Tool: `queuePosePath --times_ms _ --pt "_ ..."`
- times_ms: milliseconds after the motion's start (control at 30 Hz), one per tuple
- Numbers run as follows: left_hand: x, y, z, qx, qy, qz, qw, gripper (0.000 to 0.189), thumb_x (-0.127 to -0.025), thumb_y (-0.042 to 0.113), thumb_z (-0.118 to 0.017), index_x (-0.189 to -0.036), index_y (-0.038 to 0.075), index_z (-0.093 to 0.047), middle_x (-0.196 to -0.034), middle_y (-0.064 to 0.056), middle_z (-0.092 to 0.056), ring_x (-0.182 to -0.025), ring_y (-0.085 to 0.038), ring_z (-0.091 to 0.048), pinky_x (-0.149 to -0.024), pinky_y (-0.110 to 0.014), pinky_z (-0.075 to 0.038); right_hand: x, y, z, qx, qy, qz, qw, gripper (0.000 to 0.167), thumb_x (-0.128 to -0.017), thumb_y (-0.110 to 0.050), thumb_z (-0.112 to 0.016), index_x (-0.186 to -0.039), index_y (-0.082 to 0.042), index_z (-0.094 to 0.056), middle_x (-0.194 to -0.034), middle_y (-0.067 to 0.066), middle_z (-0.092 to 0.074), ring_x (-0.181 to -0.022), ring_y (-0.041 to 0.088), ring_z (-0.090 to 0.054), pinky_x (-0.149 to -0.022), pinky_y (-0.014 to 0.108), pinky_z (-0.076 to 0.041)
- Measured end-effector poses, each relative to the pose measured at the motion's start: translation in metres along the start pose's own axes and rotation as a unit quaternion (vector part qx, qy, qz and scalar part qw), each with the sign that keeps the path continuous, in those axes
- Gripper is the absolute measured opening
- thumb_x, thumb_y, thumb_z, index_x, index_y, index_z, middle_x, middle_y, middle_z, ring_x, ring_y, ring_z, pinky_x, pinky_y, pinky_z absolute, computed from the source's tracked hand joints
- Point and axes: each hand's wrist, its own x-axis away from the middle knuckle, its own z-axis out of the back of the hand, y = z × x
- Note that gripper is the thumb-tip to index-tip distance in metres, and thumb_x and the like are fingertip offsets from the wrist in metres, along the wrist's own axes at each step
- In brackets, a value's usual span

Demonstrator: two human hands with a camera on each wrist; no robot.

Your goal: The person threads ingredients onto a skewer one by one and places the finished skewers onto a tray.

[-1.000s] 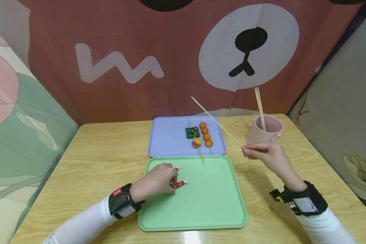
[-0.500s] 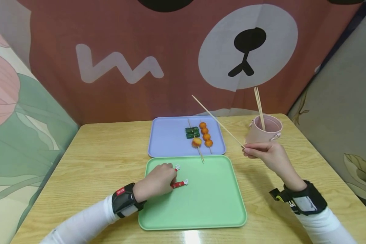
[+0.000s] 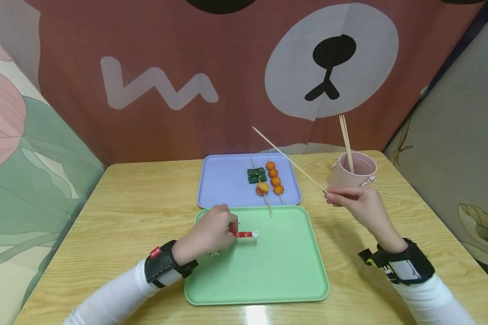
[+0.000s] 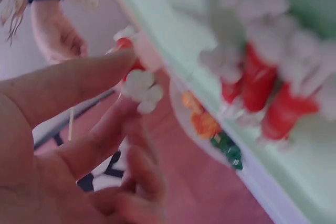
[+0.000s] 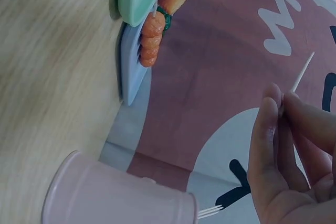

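Left hand [image 3: 213,230]: above the left part of the light-green rectangular tray [image 3: 280,266], fingers pinching a small red cylindrical piece with frilly white ends [image 3: 245,234]. At least three more red, white-frilled pieces [image 4: 259,80] lie close together in this tray; blurred in the left wrist view.

Behind the green tray, on the pale wood-grain table [image 3: 146,194]: lavender-blue rectangular tray [image 3: 223,180]. On it, left to right: a skewer of dark-green pieces and one yellow-orange ball [image 3: 257,179], its lower end reaching over the green tray's edge; a skewer of four orange balls [image 3: 275,180].

Right: thin pale wooden stick [image 3: 289,159], slanting up and left, bare, its lower end pinched in the fingers of the right hand [image 3: 358,205]. Just behind this hand, a pale-pink bucket [image 3: 345,179] holds several upright, slightly leaning wooden sticks [image 3: 346,140].
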Motion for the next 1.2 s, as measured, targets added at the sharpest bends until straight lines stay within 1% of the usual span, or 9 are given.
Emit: queuePosePath --times_ms 100,233,333,433,567,800,1000,1100,1200 --pt "-0.002 -0.002 0.008 0.053 0.044 0.012 0.9975 0.009 -0.076 0.008 -0.073 -0.077 0.015 -0.068 -0.078 0.001 -0.062 -0.073 -0.011 -0.054 -0.064 -0.027 -0.047 -0.003 -0.004 -0.003 0.006 0.022 0.016 0.9996 0.021 -0.086 -0.019 -0.070 -0.099 -0.003 -0.074 -0.085 0.012 -0.074 -0.070 0.003 -0.068 -0.064 0.019 -0.055" --pt "-0.003 -0.003 0.018 0.127 0.078 0.043 0.9879 0.006 -0.082 0.011 -0.072 -0.085 0.015 -0.069 -0.081 0.004 -0.067 -0.077 -0.010 -0.060 -0.068 -0.026 -0.051 -0.007 -0.010 -0.009 -0.012 0.032 0.042 0.9985 0.019 -0.085 -0.015 -0.071 -0.098 -0.002 -0.075 -0.082 0.012 -0.073 -0.070 0.008 -0.069 -0.064 0.019 -0.055" --pt "-0.006 -0.007 0.024 0.151 0.118 0.055 0.9799 0.005 -0.083 0.012 -0.071 -0.088 0.013 -0.070 -0.083 0.002 -0.069 -0.076 -0.010 -0.061 -0.067 -0.025 -0.052 -0.009 -0.014 -0.012 -0.018 0.034 0.051 0.9980 0.018 -0.085 -0.013 -0.070 -0.098 -0.003 -0.075 -0.083 0.012 -0.073 -0.070 0.005 -0.069 -0.065 0.017 -0.055" --pt "-0.011 -0.013 0.030 0.158 0.177 0.053 0.9701 0.007 -0.084 0.015 -0.071 -0.090 0.011 -0.071 -0.085 0.000 -0.070 -0.076 -0.012 -0.062 -0.065 -0.026 -0.052 -0.009 -0.021 -0.015 -0.029 0.037 0.059 0.9971 0.018 -0.085 -0.012 -0.070 -0.099 -0.003 -0.074 -0.084 0.013 -0.073 -0.070 0.001 -0.067 -0.066 0.015 -0.054" --pt "-0.016 -0.018 0.037 0.170 0.258 0.043 0.9501 0.012 -0.083 0.016 -0.072 -0.093 0.010 -0.072 -0.085 -0.002 -0.070 -0.075 -0.013 -0.063 -0.062 -0.027 -0.051 -0.010 -0.030 -0.017 -0.044 0.040 0.072 0.9956 0.017 -0.084 -0.009 -0.071 -0.100 -0.002 -0.074 -0.085 0.015 -0.073 -0.071 -0.001 -0.066 -0.066 0.013 -0.052" --pt "-0.031 -0.019 0.053 0.214 0.372 0.030 0.9027 0.013 -0.081 0.014 -0.075 -0.091 0.006 -0.072 -0.083 -0.005 -0.070 -0.070 -0.014 -0.062 -0.060 -0.026 -0.051 -0.010 -0.036 -0.020 -0.039 0.028 0.087 0.9950 0.018 -0.085 -0.007 -0.069 -0.101 -0.002 -0.074 -0.090 0.014 -0.073 -0.075 -0.003 -0.067 -0.069 0.013 -0.053" --pt "-0.042 -0.021 0.068 0.235 0.441 0.020 0.8660 0.016 -0.081 0.017 -0.075 -0.089 0.004 -0.072 -0.083 -0.007 -0.070 -0.067 -0.014 -0.058 -0.061 -0.021 -0.048 -0.010 -0.035 -0.022 -0.029 0.025 0.096 0.9946 0.017 -0.084 -0.007 -0.070 -0.100 -0.002 -0.074 -0.092 0.013 -0.073 -0.077 -0.004 -0.067 -0.069 0.014 -0.053" --pt "-0.046 -0.023 0.073 0.238 0.464 0.016 0.8532 0.018 -0.082 0.020 -0.075 -0.090 0.004 -0.072 -0.083 -0.006 -0.071 -0.067 -0.013 -0.057 -0.062 -0.021 -0.047 -0.009 -0.036 -0.022 -0.021 0.026 0.098 0.9946 0.017 -0.083 -0.008 -0.071 -0.099 -0.002 -0.074 -0.092 0.012 -0.074 -0.077 -0.004 -0.066 -0.069 0.013 -0.053" --pt "-0.049 -0.023 0.077 0.240 0.480 0.018 0.8438 0.020 -0.082 0.021 -0.075 -0.092 0.005 -0.071 -0.085 -0.006 -0.071 -0.068 -0.013 -0.056 -0.063 -0.021 -0.047 -0.010 -0.037 -0.022 -0.011 0.028 0.099 0.9946 0.017 -0.082 -0.009 -0.072 -0.098 -0.003 -0.075 -0.091 0.010 -0.074 -0.076 -0.005 -0.066 -0.068 0.013 -0.053"
